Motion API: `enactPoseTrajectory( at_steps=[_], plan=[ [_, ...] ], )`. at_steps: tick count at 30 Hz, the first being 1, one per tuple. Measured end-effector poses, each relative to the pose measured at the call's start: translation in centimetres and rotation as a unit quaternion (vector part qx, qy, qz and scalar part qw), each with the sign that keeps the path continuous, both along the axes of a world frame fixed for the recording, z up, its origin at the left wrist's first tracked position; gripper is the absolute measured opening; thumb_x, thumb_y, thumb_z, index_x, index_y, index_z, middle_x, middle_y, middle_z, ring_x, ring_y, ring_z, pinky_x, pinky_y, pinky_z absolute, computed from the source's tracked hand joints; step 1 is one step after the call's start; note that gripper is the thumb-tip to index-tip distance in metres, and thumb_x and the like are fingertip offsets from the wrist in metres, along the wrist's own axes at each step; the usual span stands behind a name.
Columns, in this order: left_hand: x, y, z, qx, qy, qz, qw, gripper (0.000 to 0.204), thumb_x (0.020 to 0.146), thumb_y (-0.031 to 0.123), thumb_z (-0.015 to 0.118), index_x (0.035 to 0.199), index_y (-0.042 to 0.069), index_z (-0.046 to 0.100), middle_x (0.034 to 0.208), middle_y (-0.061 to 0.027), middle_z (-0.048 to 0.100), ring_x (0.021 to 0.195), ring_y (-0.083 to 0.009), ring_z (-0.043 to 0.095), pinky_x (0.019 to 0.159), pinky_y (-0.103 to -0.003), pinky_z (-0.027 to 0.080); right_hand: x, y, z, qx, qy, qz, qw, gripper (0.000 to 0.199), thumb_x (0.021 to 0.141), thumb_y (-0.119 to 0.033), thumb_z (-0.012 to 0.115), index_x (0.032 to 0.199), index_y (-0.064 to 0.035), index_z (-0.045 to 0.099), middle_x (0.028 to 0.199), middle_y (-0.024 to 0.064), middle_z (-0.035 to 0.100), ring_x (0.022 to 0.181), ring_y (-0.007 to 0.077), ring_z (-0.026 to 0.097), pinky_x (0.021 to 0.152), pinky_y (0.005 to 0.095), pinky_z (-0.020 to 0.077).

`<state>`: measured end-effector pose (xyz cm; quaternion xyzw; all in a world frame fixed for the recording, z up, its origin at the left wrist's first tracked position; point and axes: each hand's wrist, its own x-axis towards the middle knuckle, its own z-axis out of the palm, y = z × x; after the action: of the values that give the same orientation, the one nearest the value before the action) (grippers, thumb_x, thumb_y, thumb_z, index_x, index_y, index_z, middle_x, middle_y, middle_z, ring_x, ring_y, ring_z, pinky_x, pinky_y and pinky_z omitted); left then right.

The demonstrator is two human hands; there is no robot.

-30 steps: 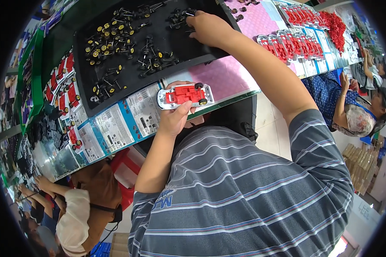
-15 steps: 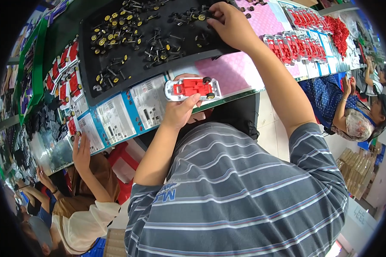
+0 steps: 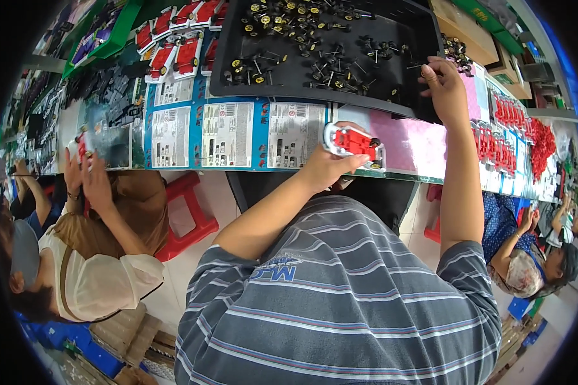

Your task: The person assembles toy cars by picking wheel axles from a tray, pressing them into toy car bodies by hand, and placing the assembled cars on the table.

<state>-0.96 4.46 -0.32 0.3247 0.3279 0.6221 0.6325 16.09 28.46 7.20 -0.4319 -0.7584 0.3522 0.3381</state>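
My left hand (image 3: 334, 165) grips a toy car (image 3: 353, 146) with its underside up. The car has a white body, a red chassis and black wheels at its right end. The fingers curl beneath it and the thumb presses its near edge. At the right side of a large black tray (image 3: 289, 92), my right hand (image 3: 444, 86) has its fingers drawn together. A thin wheel axle (image 3: 415, 66) reaches its fingertips and appears pinched there. Several loose wheel axles (image 3: 331, 74) lie in the tray, some with yellow hubs.
Red-and-white toy cars (image 3: 186, 54) lie left of the tray, with more red chassis (image 3: 494, 147) on the right. Printed blue-and-white sheets (image 3: 228, 135) line the table's front. A co-worker's hands (image 3: 90, 176) hold a small red-and-white piece at left. Cartons (image 3: 465, 32) stand behind.
The view has swung, so the tray and table appear farther right. My left hand still holds the toy car. My right hand now shows at the tray's right side.
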Motion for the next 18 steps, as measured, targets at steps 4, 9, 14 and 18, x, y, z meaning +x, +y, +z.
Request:
enactPoseTrajectory(
  at_steps=[4,9,14,18],
  plan=[
    [-1.7,-1.4,-0.9,-0.023,-0.040,0.035,0.998,0.040,0.087,0.007,0.073,0.122,0.005,0.054,0.095,-0.0021,0.066,0.074,-0.0066,0.059,0.066,-0.023,0.050,0.7,-1.0,1.9,-0.095,-0.076,-0.003,0.993,0.028,0.099,-0.024,0.065,0.110,0.0026,0.064,0.109,0.0093,0.069,0.078,0.0133,0.067,0.058,0.0255,0.0534],
    [-1.7,-1.1,-0.5,-0.026,-0.081,0.044,0.995,0.041,0.088,0.008,0.072,0.124,0.005,0.053,0.094,-0.0022,0.065,0.072,-0.0071,0.057,0.067,-0.024,0.048,1.0,-1.4,-0.1,0.134,-0.098,0.006,0.986,0.027,0.095,-0.022,0.069,0.094,0.0047,0.063,0.106,0.0141,0.069,0.073,0.0187,0.065,0.069,0.0315,0.0523],
    [-1.7,-1.1,-0.6,-0.026,-0.061,0.037,0.997,0.043,0.088,0.008,0.073,0.125,0.005,0.052,0.096,-0.0026,0.065,0.074,-0.0075,0.058,0.068,-0.024,0.049,-1.0,-5.0,2.0,0.107,-0.057,-0.013,0.993,0.026,0.090,-0.020,0.076,0.089,0.0037,0.065,0.113,0.0161,0.067,0.082,0.0180,0.066,0.073,0.0292,0.0534],
    [-1.8,-1.5,-1.6,-0.039,-0.070,0.023,0.997,0.051,0.088,0.009,0.072,0.132,0.004,0.048,0.102,-0.0049,0.066,0.079,-0.0088,0.060,0.069,-0.025,0.052,-3.5,-11.6,2.8,0.093,0.007,0.206,0.974,0.029,0.076,-0.016,0.084,0.083,-0.0022,0.060,0.117,0.0158,0.066,0.100,0.0333,0.064,0.085,0.0381,0.0513]
  ],
)
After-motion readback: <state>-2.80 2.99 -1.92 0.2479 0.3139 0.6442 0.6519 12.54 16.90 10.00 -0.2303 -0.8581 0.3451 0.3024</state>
